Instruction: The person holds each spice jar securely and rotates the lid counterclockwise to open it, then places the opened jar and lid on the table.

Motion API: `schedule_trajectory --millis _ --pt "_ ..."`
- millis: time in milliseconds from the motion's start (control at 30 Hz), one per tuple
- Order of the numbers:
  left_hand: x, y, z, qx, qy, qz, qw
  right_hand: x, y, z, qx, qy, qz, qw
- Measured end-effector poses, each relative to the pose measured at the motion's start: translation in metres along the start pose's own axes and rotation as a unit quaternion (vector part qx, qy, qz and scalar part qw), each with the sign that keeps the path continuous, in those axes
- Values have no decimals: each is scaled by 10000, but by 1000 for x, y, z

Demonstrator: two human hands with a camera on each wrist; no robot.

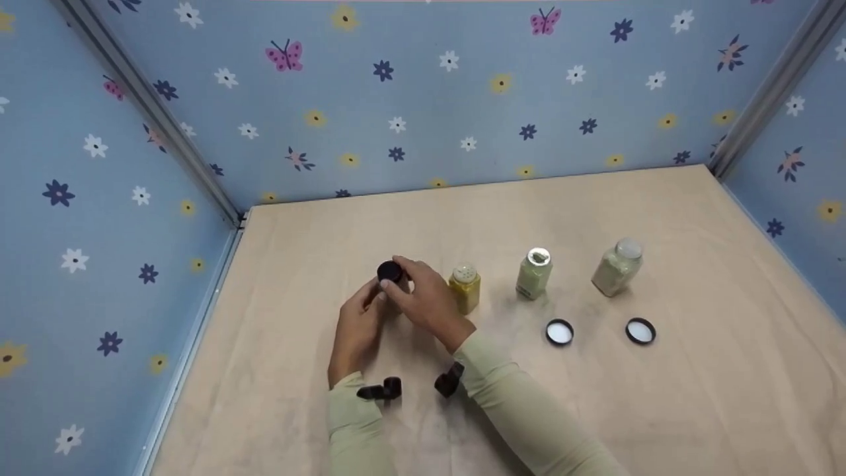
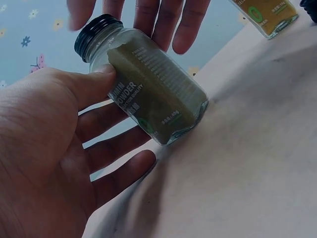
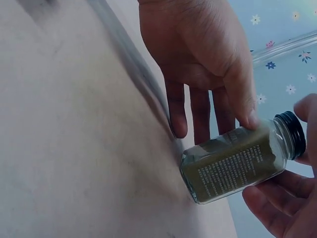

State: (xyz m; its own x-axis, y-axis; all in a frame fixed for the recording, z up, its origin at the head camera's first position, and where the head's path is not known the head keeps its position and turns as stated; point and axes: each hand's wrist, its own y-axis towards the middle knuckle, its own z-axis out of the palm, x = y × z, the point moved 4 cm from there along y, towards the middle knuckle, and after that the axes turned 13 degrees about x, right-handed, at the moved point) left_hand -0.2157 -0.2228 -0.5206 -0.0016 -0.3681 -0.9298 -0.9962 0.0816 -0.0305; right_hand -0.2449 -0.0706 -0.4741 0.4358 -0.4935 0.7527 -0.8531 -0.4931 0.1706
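My left hand (image 1: 360, 327) holds the body of a glass spice jar (image 2: 153, 84) with its thumb on the side. Brownish-green powder fills much of the jar, and the label reads partly as cumin powder. A black screw lid (image 1: 389, 272) sits on its neck. With thumb and forefinger on either side, my right hand (image 1: 426, 297) pinches that lid; its other fingers (image 3: 270, 201) extend beside the jar. Whether the jar's base touches the table cannot be told. Just right of my right hand stands a jar of yellow powder (image 1: 465, 291) with a perforated top.
Farther right stand a jar of green powder (image 1: 534, 277) and a jar of paler green powder (image 1: 616, 270), both without black lids. Two black-rimmed lids (image 1: 560, 332) lie in front of them, white insides up. Patterned blue panels (image 1: 423, 92) border the cloth-covered table (image 1: 661, 403).
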Motion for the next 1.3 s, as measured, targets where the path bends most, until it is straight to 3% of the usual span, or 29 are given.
schedule_trajectory --millis 333,600,900,1300 --pt "-1 0 -1 -71 130 -144 9998 1 2 -1 -198 -279 -10 9994" --pt "-3 3 -1 -33 197 -120 9997 -2 1 -3 -238 63 298 9993" --pt "1 0 0 5 87 -387 9992 -2 -2 0 -206 114 196 9995" --pt "2 1 -1 36 70 -374 9993 -1 1 1 -218 6 85 9997"
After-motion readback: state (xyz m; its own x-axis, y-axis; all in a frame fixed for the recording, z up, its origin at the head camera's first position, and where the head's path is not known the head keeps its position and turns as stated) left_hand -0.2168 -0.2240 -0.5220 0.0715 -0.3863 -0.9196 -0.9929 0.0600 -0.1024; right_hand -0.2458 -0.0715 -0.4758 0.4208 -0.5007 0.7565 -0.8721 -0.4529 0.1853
